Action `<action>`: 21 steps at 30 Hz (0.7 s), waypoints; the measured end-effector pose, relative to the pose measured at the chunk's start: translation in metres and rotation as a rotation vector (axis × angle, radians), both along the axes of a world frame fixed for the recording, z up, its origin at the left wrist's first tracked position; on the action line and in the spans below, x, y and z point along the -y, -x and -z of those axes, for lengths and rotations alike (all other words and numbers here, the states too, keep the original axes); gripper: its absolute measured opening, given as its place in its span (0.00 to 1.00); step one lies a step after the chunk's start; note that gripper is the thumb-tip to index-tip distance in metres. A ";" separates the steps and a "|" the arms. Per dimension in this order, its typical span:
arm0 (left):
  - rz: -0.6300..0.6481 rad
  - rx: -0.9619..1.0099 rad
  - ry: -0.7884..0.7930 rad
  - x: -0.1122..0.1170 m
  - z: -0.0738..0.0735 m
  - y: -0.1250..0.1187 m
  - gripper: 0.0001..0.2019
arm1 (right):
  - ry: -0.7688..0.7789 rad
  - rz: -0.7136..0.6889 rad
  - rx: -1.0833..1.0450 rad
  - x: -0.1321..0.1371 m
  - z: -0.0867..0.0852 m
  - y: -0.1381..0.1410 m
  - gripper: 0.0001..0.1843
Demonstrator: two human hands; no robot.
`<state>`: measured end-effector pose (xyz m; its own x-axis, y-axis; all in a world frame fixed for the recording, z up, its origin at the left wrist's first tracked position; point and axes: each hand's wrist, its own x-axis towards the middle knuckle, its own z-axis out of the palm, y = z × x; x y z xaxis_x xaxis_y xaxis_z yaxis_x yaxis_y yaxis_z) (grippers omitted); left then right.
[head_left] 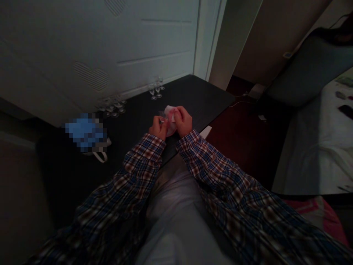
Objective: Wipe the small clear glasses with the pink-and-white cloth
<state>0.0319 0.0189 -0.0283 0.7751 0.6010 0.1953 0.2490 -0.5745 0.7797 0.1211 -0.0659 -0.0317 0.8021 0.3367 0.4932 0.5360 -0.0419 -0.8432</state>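
Over the dark table (182,95), my two hands are close together around a white and pink cloth (171,111). My left hand (158,127) is closed, its fingers around what looks like a small clear glass (162,115), mostly hidden by fingers and cloth. With thumb and fingers pressed together, my right hand (184,120) grips the cloth against it. A small group of stemmed glasses (156,90) stands at the table's back edge, beyond my hands. Farther left is another cluster of clear glasses (112,106), dim and partly overlapping.
A pixelated blue thing (86,131) with a pale loop lies on the table's left part. Behind the table rises a white panel (154,40) with heart patterns. A white object (206,131) shows at the near edge. A bed (331,147) stands at right.
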 end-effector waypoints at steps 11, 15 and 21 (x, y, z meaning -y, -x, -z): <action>0.015 -0.024 0.015 -0.003 0.006 -0.004 0.15 | 0.000 0.015 0.022 -0.001 0.004 -0.004 0.17; 0.065 0.006 0.051 -0.003 0.004 -0.004 0.14 | -0.004 0.025 0.013 0.000 0.004 -0.004 0.17; 0.110 0.048 0.047 -0.004 0.003 -0.004 0.14 | -0.022 0.043 0.005 0.000 0.004 -0.005 0.16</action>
<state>0.0355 0.0234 -0.0317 0.8270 0.5225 0.2074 0.1486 -0.5591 0.8157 0.1259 -0.0656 -0.0356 0.8130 0.2913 0.5042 0.5385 -0.0467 -0.8413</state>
